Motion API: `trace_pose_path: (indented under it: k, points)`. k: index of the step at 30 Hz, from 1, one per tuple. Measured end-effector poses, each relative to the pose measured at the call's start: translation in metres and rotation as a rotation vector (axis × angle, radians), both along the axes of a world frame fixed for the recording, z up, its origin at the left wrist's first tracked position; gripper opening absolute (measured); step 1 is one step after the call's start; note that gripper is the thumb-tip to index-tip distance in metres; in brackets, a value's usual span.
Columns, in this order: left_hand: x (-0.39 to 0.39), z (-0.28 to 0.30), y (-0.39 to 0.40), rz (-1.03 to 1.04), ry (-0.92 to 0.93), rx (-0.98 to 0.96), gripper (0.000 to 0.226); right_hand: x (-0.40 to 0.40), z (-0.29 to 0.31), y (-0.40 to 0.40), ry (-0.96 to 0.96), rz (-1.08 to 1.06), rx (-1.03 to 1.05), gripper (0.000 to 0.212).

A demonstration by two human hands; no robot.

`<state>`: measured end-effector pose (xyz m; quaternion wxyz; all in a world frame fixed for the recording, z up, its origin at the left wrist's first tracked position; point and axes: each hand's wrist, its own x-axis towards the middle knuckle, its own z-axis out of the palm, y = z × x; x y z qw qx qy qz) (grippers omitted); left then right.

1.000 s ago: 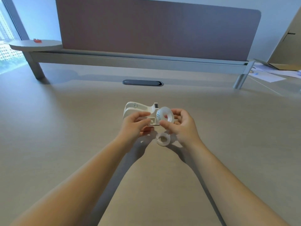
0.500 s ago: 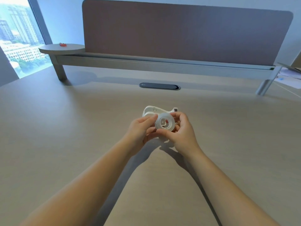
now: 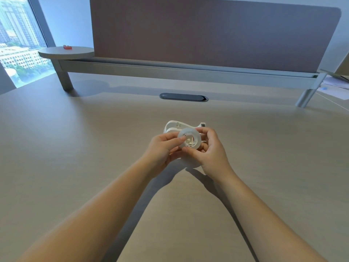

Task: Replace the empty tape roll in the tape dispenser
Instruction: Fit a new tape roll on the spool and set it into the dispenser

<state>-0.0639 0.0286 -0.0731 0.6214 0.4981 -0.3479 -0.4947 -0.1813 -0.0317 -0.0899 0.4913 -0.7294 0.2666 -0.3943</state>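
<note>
Tape dispenser (image 3: 174,126), white, sits on the desk (image 3: 75,148) just behind both hands, its cradle holding no roll that can be seen. Tape roll (image 3: 189,138) is raised in front of the dispenser. Right hand (image 3: 211,151) pinches the roll's rim; left hand (image 3: 163,148) presses fingertips against its core.
</note>
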Motion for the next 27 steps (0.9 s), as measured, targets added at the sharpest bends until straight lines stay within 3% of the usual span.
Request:
trace_pose_path:
  k: [3, 6, 9, 12, 15, 27]
  points:
    - [0.0, 0.0, -0.001, -0.011, 0.031, -0.012, 0.016, 0.0, -0.001, -0.003, -0.05, -0.012, 0.059, 0.019]
    - [0.001, 0.0, -0.001, -0.01, 0.021, -0.004, 0.015, 0.001, 0.001, -0.006, -0.077, -0.062, 0.156, 0.011]
    - [0.001, 0.002, -0.001, -0.001, -0.023, -0.003, 0.015, -0.001, 0.006, -0.008, -0.109, -0.033, 0.31, 0.017]
    - [0.001, 0.002, -0.002, -0.009, -0.124, -0.002, 0.015, -0.001, 0.006, -0.009, -0.066, -0.008, 0.31, 0.005]
    - [-0.001, 0.001, -0.002, -0.028, -0.192, -0.003, 0.015, 0.0, 0.006, -0.009, -0.018, -0.042, 0.311, 0.013]
    - [0.001, 0.004, -0.004, -0.077, -0.217, 0.041, 0.018, -0.003, 0.008, -0.011, 0.018, -0.006, 0.391, 0.006]
